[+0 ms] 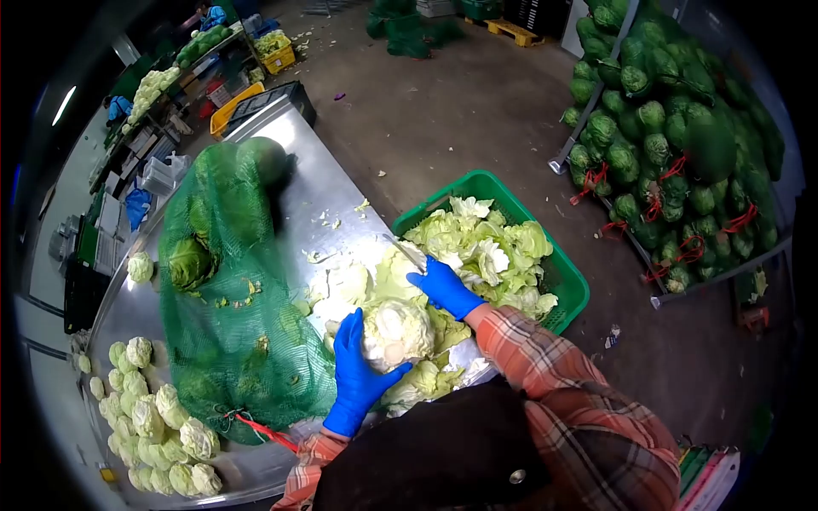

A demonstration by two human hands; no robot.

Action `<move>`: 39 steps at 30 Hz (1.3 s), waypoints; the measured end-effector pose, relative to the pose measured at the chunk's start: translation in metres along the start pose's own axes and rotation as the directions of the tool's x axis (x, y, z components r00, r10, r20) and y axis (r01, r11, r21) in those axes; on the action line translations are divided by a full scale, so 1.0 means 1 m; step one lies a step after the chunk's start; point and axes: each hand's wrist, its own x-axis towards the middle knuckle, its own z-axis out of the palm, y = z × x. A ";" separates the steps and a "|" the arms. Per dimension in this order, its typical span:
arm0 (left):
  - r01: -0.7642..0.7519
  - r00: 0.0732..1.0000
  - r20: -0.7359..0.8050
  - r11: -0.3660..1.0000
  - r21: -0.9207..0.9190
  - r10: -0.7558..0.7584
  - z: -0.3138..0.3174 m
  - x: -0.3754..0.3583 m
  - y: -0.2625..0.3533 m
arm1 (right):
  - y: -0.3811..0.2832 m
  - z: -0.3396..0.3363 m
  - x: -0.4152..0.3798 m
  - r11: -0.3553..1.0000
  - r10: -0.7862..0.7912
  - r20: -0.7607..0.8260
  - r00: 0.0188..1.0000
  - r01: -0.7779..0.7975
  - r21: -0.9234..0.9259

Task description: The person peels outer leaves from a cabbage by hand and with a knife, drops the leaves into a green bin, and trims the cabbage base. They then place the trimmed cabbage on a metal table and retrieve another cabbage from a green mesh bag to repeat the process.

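A trimmed, pale cabbage (pixel 398 328) sits near the table's front edge, its cut stem facing me. My left hand (pixel 362 375), in a blue glove, cups the cabbage's left and near side, thumb spread from the fingers. My right hand (pixel 446 288), also gloved in blue, is closed just beyond the cabbage. A thin, pale blade, apparently a knife (pixel 409 252), sticks out from its fingers; the handle is hidden. Loose cabbage leaves (pixel 349 283) lie around the cabbage. To the left, a green mesh bag (pixel 247 341) holds whole green cabbages (pixel 191 262).
A green crate (pixel 573 277) of leaves stands right of the metal table (pixel 311 183). Several trimmed cabbages (pixel 149 417) cover the table's left end. Bagged cabbages (pixel 656 145) fill a metal-framed rack at right. Yellow crates (pixel 278 58) and other people (pixel 119 108) are at far left.
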 end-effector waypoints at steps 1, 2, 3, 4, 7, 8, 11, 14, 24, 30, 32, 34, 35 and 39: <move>-0.019 0.999 -0.042 1.000 -0.015 0.018 0.002 -0.002 -0.004 | -0.003 -0.001 -0.005 1.000 0.005 0.038 0.999 -0.004 -0.011; -0.051 0.995 -0.095 0.990 -0.134 0.039 0.005 0.003 -0.009 | -0.007 -0.005 -0.007 0.999 0.024 0.066 0.998 -0.023 -0.024; 0.040 0.994 -0.080 0.941 -0.335 -0.071 0.012 0.005 -0.015 | -0.012 -0.008 -0.014 0.996 0.067 0.037 0.997 -0.069 0.049; 0.109 0.986 -0.077 0.927 -0.359 -0.146 0.017 0.009 -0.018 | -0.020 -0.010 -0.027 0.997 0.025 0.006 1.000 -0.025 0.072; 0.197 0.966 -0.129 0.960 -0.197 -0.225 0.021 0.025 -0.009 | -0.034 -0.009 -0.075 1.000 0.025 -0.018 1.000 -0.025 0.006; 0.222 0.964 -0.119 0.968 -0.120 -0.236 0.015 0.033 0.007 | -0.019 -0.002 -0.084 0.996 -0.082 -0.036 0.996 0.081 -0.026; 0.232 0.968 -0.109 0.971 0.061 -0.224 0.022 0.036 0.020 | -0.019 0.012 -0.110 0.983 -0.041 0.029 0.999 0.045 -0.179; 0.232 0.970 -0.101 0.967 0.105 -0.222 0.027 0.033 0.018 | 0.020 0.036 -0.098 0.802 -0.515 -0.146 0.844 0.415 -0.430; 0.234 0.968 -0.125 0.962 0.144 -0.217 0.029 0.031 0.020 | 0.031 -0.015 -0.072 0.994 0.107 -0.143 0.984 -0.106 0.013; 0.211 0.974 -0.092 0.976 0.057 -0.205 0.016 0.021 0.012 | 0.010 0.009 -0.073 0.940 0.075 -0.050 0.996 -0.054 0.337; 0.152 0.981 -0.123 0.988 -0.015 -0.153 0.011 0.004 -0.008 | 0.024 0.012 -0.059 0.932 0.119 -0.049 0.992 -0.095 0.351; 0.145 0.975 -0.133 0.961 -0.235 -0.179 0.016 -0.029 -0.044 | 0.020 0.023 -0.058 0.960 0.008 -0.081 0.997 0.015 0.280; 0.159 0.967 -0.129 0.914 -0.373 -0.220 0.015 -0.048 -0.057 | 0.023 0.029 -0.055 0.974 -0.022 -0.084 0.996 0.041 0.225; 0.331 0.932 0.055 0.777 -0.536 -0.359 -0.007 -0.088 -0.067 | 0.012 0.046 -0.052 0.974 -0.069 -0.073 0.995 0.083 0.211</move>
